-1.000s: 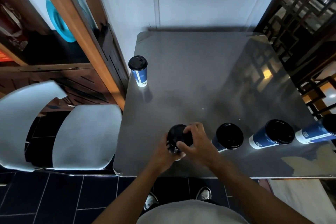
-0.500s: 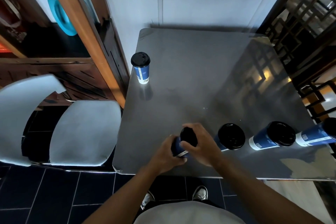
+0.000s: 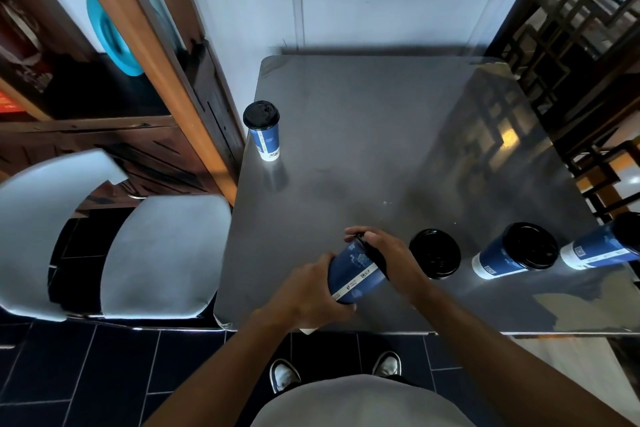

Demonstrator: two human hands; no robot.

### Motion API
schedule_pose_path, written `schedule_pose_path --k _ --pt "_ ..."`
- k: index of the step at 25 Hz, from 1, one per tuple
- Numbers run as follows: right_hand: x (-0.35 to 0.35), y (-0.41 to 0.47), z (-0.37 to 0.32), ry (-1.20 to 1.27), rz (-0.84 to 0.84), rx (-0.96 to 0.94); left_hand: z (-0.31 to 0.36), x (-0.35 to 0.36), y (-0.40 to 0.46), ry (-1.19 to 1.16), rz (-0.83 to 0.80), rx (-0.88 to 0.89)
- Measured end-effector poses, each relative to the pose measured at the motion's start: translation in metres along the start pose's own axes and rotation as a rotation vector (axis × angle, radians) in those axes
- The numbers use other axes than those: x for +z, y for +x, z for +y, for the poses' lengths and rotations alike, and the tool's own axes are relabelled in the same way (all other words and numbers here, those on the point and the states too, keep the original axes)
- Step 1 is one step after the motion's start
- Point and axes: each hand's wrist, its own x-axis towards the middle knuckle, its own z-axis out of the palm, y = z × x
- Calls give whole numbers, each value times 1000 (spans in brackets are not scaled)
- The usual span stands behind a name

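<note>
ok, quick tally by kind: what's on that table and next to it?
Blue paper cups with black lids: 5 (held cup, lone cup at the left edge, row cups on the right)
Grey table: 1
White chair: 1
Total: 7

A café: lidded takeaway coffee cups (image 3: 512, 255) line a steel tabletop (image 3: 381, 121) beside moulded chairs (image 3: 162, 256) and lattice screens (image 3: 585, 21).
</note>
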Motion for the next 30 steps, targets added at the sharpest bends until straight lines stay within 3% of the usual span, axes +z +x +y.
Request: schedule_pose_path --k 7,16,18,21,23,25,30 --pt "2 2 -13 59 -64 27 5 -9 0 -156 -90 -81" --pt "-4 9 -21 20 -155 59 9 -14 0 -589 -282 -162" --pt "-7 13 -22 137 -64 95 13 -11 3 -646 -254 -193" --pt "0 19 -13 500 197 169 28 -1 15 -892 -75 -318" --pt "13 21 -3 494 235 156 34 3 23 -916 3 -363" --pt "23 22 4 440 281 183 38 3 26 -1019 -54 -443" --pt "29 23 5 361 337 468 39 0 29 -1150 -38 -518"
